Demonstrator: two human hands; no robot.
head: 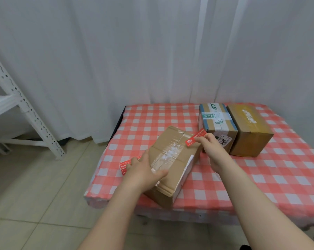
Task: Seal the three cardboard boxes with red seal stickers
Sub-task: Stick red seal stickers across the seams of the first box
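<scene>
A brown cardboard box with old clear tape along its top seam lies angled near the table's front left. My left hand rests on the box's near left top edge, thumb across the top, fingers over the side. Under that hand, on the cloth, lies a sheet of red seal stickers. My right hand pinches one red seal sticker and holds it over the box's far right top corner. Two more boxes stand at the back right: one with blue-white tape and a plain brown one.
The table carries a red-and-white checked cloth. A white curtain hangs behind it. A white metal shelf frame stands on the tiled floor to the left.
</scene>
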